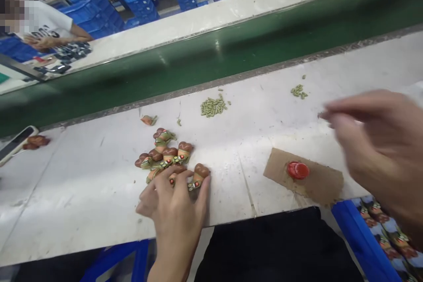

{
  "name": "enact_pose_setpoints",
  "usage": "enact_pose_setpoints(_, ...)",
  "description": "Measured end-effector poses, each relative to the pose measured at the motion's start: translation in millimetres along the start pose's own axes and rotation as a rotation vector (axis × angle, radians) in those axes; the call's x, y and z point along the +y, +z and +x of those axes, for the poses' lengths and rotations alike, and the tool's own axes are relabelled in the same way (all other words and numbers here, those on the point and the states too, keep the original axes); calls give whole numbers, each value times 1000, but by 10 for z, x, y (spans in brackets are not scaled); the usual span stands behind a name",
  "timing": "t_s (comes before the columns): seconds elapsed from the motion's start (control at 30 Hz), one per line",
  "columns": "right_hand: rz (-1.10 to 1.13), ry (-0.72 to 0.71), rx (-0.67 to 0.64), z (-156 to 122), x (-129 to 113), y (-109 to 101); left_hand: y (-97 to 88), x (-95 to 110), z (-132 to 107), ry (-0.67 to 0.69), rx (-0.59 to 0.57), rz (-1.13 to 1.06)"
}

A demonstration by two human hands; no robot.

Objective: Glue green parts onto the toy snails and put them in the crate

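Note:
My left hand (175, 202) lies over the near edge of a cluster of small painted figurine pieces (170, 154) with brown tops, tan bodies and green parts. Its fingers are spread, and one figurine piece (200, 172) shows between thumb and forefinger; whether they grip it is hidden. To the right, my right hand (380, 141) hovers above the table, blurred, thumb and fingers pinched together. A small dark bit at its fingertips is too smeared to name. Below and left of it, a red round cap (298, 170) sits on a piece of brown cardboard (277, 165).
A heap of small green pegs (213, 106) and a smaller group (299, 91) lie farther back. Beyond runs a green conveyor belt (211, 53). A phone (18, 143) lies far left. A blue crate (363, 238) of figures stands lower right. A co-worker (49, 22) sits across.

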State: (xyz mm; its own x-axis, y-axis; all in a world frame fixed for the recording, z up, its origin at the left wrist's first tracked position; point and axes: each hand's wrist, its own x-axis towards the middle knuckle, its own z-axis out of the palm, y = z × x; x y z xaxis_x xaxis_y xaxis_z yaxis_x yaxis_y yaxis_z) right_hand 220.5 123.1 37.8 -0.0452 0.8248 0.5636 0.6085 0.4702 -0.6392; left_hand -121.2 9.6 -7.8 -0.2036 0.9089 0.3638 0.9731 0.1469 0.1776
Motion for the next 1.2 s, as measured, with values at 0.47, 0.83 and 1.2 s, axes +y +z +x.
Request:
enact_pose_setpoints(0.47,-162,138,-577,1015,-190,2099,204,450,-146,39,-151,-605)
enact_pose_setpoints(0.83,108,278,-575,875,-410,1407,107,552,-56,-329,-345,-1415)
enact_pose_setpoints(1.2,318,490,-310,60,-370,172,175,726,-6,-292,-558,-1528)
